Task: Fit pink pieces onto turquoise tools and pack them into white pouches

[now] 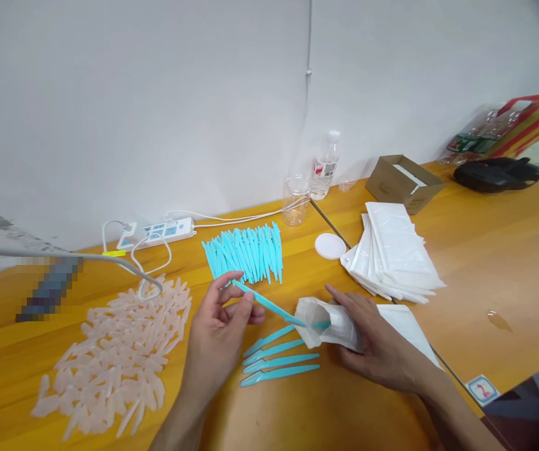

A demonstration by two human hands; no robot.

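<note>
Blue handle (274, 306) has its left end pinched between the fingers of my left hand (220, 322); my feed shows a heap (245, 254) behind and 4 loose handles (281, 362) nearer, all unbagged; the held one's right end sits partway inside a white pouch (342, 329) my right hand (375, 341) grasps; whether the stacked pouches (396, 241) rightward are filled, I can't tell

The left hand (220, 319) makes a pinch between its thumb (244, 309) and bent fingers (225, 279). The right hand (375, 338) is closed in a loose grip, its back turned upward. Both forearms (455, 407) are bare and reach inward from below
</note>
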